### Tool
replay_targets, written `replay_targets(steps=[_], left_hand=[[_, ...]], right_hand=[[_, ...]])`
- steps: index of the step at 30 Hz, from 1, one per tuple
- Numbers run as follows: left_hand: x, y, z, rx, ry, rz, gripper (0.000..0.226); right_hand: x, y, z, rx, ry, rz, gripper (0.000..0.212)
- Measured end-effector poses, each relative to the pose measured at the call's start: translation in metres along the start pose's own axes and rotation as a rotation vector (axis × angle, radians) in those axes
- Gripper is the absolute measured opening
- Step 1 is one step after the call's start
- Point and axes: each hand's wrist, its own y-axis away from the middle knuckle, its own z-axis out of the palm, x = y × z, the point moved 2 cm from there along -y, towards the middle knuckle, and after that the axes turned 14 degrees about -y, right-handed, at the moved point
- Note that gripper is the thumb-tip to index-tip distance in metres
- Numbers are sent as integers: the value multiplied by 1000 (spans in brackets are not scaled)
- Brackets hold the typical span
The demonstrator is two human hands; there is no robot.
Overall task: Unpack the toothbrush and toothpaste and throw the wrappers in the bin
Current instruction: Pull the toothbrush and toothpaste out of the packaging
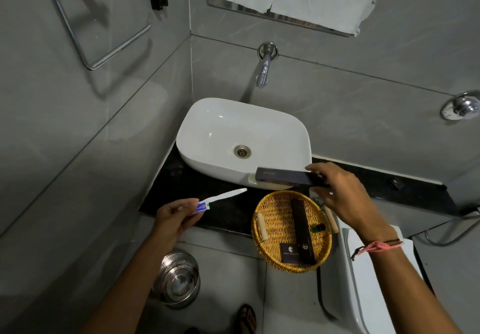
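My left hand (175, 215) grips a white toothbrush (226, 196) together with a small blue-and-white toothpaste tube (202, 207); both stick out to the right above the black counter (181, 185). My right hand (342, 198) holds a long dark box wrapper (283, 177) level, in front of the white basin's (215, 136) near rim and above the wicker basket. A pale inner piece (251, 179) shows at the box's left end. A steel bin (179, 280) stands on the floor below my left forearm.
The round wicker basket (267, 232) on the counter edge holds another long dark box (302, 229), a small dark box (290, 252) and a small green bottle (318, 228). A tap (263, 71) juts from the wall over the basin. A white toilet tank (363, 276) is at lower right.
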Motion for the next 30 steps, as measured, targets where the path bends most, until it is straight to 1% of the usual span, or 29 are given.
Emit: replay_targets(steps=[3, 9, 12, 14, 16, 17, 19, 21, 23, 25, 27, 30], left_hand=[[4, 10, -23, 106, -13, 33, 21], [-7, 40, -58, 260, -20, 59, 20], [-16, 66, -72, 339, -14, 34, 17], [-20, 84, -79, 391, -24, 15, 13], [-26, 104, -85, 457, -40, 10, 11], [-30, 114, -87, 496, -49, 10, 12], [-42, 134, -91, 538, -56, 22, 14], [-59, 151, -93, 569, -41, 8, 13], [-80, 165, -95, 655, -13, -44, 15], [-100, 174, -97, 709, 20, -76, 16], [-122, 179, -100, 732, 28, -98, 16], [-154, 181, -107, 772, 44, -128, 15]], right_hand=[[-7, 11, 18, 38, -135, 86, 54], [-51, 23, 84, -35, -461, 146, 60], [-74, 23, 117, -38, -625, 193, 46], [-86, 21, 138, -50, -826, 263, 36], [-96, 19, 159, -82, -999, 277, 27], [-101, 20, 170, -112, -1069, 285, 25], [-106, 25, 188, -166, -1175, 315, 30], [-107, 33, 206, -216, -1208, 292, 35], [-104, 39, 226, -294, -1219, 272, 44], [-99, 43, 250, -383, -1238, 306, 50], [-91, 46, 277, -434, -1254, 363, 41], [-68, 58, 325, -440, -1296, 471, 27]])
